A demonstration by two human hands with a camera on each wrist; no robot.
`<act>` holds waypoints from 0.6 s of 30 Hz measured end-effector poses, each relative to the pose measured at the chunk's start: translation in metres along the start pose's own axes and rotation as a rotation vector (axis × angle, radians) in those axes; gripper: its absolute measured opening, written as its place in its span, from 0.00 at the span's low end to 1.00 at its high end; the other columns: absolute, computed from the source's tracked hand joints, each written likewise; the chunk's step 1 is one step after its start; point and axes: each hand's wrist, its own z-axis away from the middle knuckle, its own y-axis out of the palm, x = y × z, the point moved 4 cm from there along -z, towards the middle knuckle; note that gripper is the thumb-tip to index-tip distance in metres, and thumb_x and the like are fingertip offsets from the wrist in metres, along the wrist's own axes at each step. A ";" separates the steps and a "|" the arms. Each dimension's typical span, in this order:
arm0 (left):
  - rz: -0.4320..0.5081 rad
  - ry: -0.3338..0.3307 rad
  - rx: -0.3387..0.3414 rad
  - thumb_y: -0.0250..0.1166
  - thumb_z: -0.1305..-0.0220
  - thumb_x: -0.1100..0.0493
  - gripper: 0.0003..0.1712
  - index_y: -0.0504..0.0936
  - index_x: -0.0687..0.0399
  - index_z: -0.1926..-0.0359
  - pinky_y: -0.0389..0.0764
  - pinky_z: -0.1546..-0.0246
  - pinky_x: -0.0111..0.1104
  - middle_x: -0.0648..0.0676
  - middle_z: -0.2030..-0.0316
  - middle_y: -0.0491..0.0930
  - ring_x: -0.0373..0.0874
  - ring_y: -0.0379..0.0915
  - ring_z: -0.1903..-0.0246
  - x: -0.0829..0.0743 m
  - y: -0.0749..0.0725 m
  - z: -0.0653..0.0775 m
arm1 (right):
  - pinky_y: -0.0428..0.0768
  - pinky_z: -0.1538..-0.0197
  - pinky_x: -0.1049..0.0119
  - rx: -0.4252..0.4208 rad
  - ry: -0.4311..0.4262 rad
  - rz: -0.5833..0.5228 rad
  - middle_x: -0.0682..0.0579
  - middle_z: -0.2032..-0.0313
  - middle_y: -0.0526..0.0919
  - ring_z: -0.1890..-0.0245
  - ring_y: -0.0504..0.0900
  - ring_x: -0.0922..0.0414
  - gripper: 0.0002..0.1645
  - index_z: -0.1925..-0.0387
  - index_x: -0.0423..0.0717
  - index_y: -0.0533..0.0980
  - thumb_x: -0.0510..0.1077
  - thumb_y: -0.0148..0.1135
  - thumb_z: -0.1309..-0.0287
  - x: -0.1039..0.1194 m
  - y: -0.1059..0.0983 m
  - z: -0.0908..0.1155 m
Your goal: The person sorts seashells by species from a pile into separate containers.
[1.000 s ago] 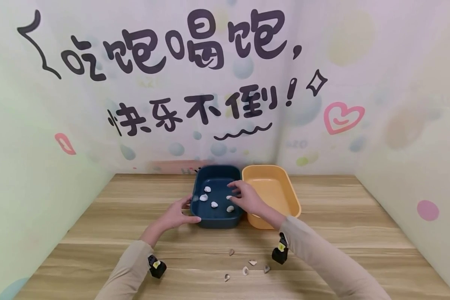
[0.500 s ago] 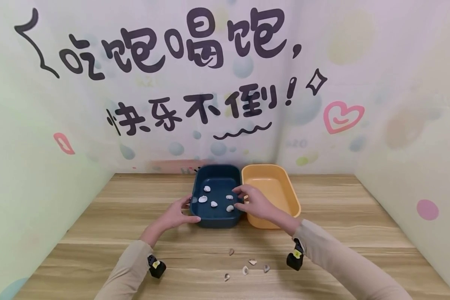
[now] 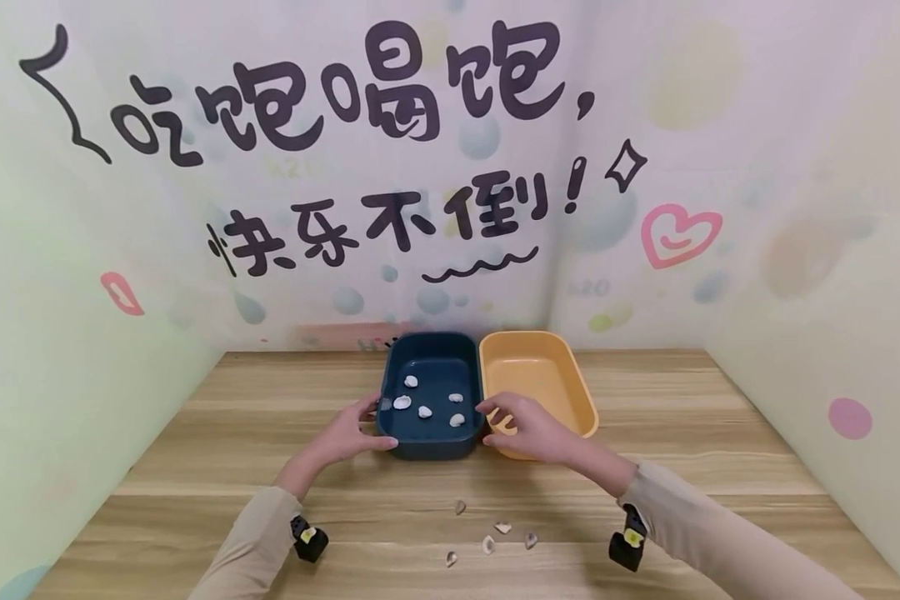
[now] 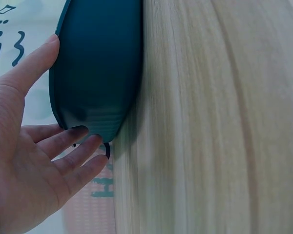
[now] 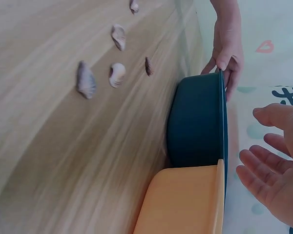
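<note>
In the head view, a dark blue bin holds several white seashells. My left hand holds its front left corner, thumb at the near rim and fingers along the left wall. The left wrist view shows that thumb right at the rim of the bin. A yellow bin stands against the blue one's right side. My right hand hovers above its near left part, fingers loosely bent and spread with nothing between them. Several more seashells lie on the table in front of the bins.
The wood-grain table carries both bins close to its back edge. Behind it hangs a printed backdrop with large dark lettering, and pale walls flank it. Loose shells lie scattered near the bins in the right wrist view.
My right hand has moved right and toward the front, from over the blue bin to over the yellow one. The shell by its fingertips now lies in the blue bin. My left hand keeps its place.
</note>
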 end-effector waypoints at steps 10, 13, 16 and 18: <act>-0.007 -0.008 0.004 0.71 0.52 0.49 0.52 0.53 0.69 0.34 0.70 0.48 0.47 0.67 0.40 0.63 0.59 0.65 0.45 0.002 0.000 0.002 | 0.79 0.61 0.63 0.067 -0.016 -0.025 0.49 0.60 0.79 0.63 0.78 0.52 0.18 0.56 0.41 0.75 0.38 0.67 0.52 0.000 0.001 0.037; 0.000 -0.012 0.003 0.71 0.53 0.50 0.52 0.53 0.68 0.34 0.70 0.48 0.47 0.67 0.40 0.63 0.59 0.64 0.45 0.002 0.000 0.001 | 0.79 0.61 0.63 0.086 -0.002 -0.047 0.49 0.60 0.80 0.63 0.78 0.51 0.18 0.56 0.41 0.75 0.38 0.66 0.52 -0.002 0.002 0.046; -0.004 -0.015 0.005 0.71 0.53 0.49 0.52 0.53 0.68 0.34 0.70 0.47 0.47 0.67 0.40 0.63 0.59 0.64 0.45 0.002 0.000 0.001 | 0.79 0.63 0.66 0.106 0.003 -0.052 0.49 0.60 0.80 0.64 0.77 0.55 0.17 0.56 0.41 0.76 0.39 0.65 0.51 -0.005 0.003 0.055; -0.003 -0.018 0.003 0.71 0.53 0.49 0.52 0.54 0.68 0.34 0.70 0.48 0.47 0.67 0.40 0.63 0.59 0.64 0.45 0.003 0.000 0.000 | 0.78 0.65 0.68 0.124 -0.003 -0.051 0.48 0.61 0.80 0.65 0.77 0.58 0.18 0.56 0.40 0.75 0.39 0.65 0.51 -0.008 0.004 0.059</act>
